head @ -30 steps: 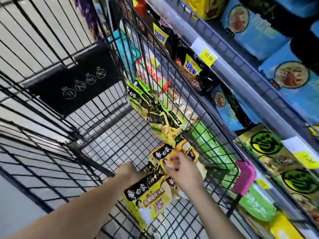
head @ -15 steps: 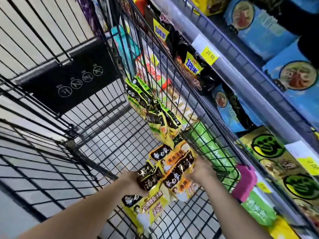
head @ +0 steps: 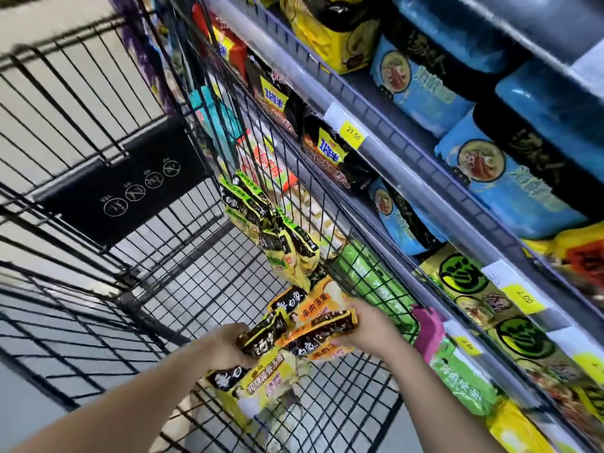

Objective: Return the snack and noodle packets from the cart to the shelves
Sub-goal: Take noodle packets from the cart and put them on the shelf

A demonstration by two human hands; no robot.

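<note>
Two containers.

Cart [head: 196, 276] — black wire. A seat flap [head: 130, 191] with round white icons hangs at its far left end. Green packets [head: 287, 246] stand in a row, leaning on the right wall. Nearer the camera, yellow packets [head: 258, 374] and orange packets [head: 313, 312] are held up over the mesh floor.

Shelves [head: 408, 178] — right of the cart, close against its wall, tiered with grey rails. Upper tiers carry blue packs [head: 510, 178] and yellow ones; lower tiers carry dark and yellow-green ones. A yellow price tag [head: 353, 134] on a rail reads 21.50. A pink tab [head: 428, 325] sits at the cart's near right corner.

Floor [head: 81, 18]: pale, seen through the wires at left.

Left hand [head: 228, 346]: bare forearm reaching in from below, fingers curled round the dark top edge of the yellow packets, which hang beneath it.

Right hand [head: 369, 325]: fingers and thumb clamped on the right edge of the orange packets, just beside the cart's right wall. The two bundles touch between the hands.
</note>
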